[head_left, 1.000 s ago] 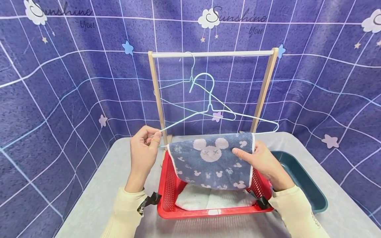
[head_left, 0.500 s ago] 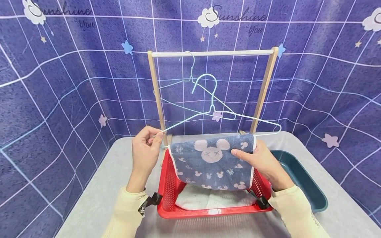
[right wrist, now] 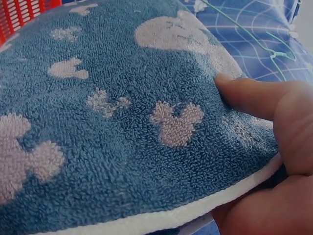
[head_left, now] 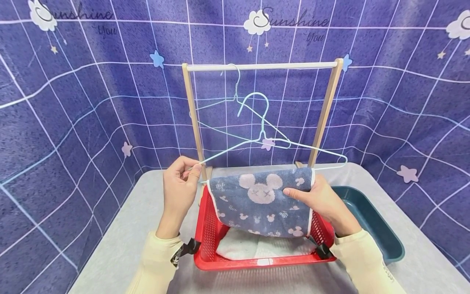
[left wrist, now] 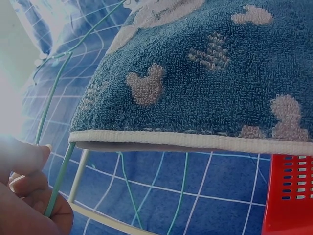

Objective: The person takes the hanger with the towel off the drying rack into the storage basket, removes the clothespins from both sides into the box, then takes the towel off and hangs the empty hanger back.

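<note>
A blue towel (head_left: 257, 212) with pale mouse-head shapes and a white edge hangs folded over the bottom bar of a light-green wire hanger (head_left: 308, 145). At the hanger's left end, my left hand (head_left: 180, 183) pinches the wire between thumb and fingers. My right hand (head_left: 327, 200) holds the towel near its right edge, thumb on the front and fingers behind, mostly hidden. In the right wrist view the thumb (right wrist: 259, 98) presses on the terry cloth. The left wrist view shows the hanger wire (left wrist: 59, 178) running from the left fingers under the towel's white edge (left wrist: 195, 140).
Below the towel stands a red basket (head_left: 235, 265) with white cloth (head_left: 253, 245) inside. A dark green tray (head_left: 382, 228) lies at the right. Behind, a wooden rack with a white rail (head_left: 286, 66) bears another green hanger (head_left: 216, 100). The grey table (head_left: 143, 212) runs underneath.
The held hanger has shifted slightly right and down from a second ago. My right thumb has slid a little left on the towel. Both hands keep their hold.
</note>
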Action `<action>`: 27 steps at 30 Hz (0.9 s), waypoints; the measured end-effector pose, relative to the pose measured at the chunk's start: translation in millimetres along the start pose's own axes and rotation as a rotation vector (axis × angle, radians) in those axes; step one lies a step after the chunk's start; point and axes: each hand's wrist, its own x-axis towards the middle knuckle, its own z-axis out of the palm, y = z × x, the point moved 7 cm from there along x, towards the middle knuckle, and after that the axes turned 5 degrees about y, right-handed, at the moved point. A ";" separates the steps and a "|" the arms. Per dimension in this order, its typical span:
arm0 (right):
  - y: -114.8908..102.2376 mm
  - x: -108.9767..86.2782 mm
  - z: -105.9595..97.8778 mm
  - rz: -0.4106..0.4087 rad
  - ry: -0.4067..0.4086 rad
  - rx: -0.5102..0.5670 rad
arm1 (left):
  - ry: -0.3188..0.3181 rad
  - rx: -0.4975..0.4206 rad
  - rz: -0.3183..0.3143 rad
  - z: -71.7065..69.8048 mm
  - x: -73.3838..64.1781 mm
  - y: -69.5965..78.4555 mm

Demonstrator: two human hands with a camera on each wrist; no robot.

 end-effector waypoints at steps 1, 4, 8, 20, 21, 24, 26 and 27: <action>0.0 -0.3 0.3 -0.004 -0.005 -0.007 | 0.002 0.000 0.003 -0.3 0.0 0.3; 0.6 -0.5 1.9 -0.022 -0.020 -0.019 | 0.012 -0.009 0.009 -0.6 0.0 1.3; 2.7 -0.3 3.1 -0.032 -0.030 -0.059 | 0.029 -0.009 0.015 -1.3 0.7 0.0; 0.2 -1.7 10.9 -0.063 -0.083 -0.079 | 0.069 -0.004 -0.002 -7.2 3.7 -34.8; 0.7 -2.0 11.9 -0.061 -0.090 -0.073 | 0.072 -0.012 -0.002 -7.9 4.0 -34.9; 2.5 -2.7 14.5 -0.058 -0.107 -0.066 | 0.073 -0.020 -0.001 -9.1 4.7 -33.8; 3.6 -3.5 15.3 -0.058 -0.113 -0.077 | 0.072 -0.024 -0.002 -9.9 5.1 -33.3; 4.3 -3.8 15.6 -0.055 -0.117 -0.082 | 0.072 -0.024 -0.003 -10.3 5.2 -33.2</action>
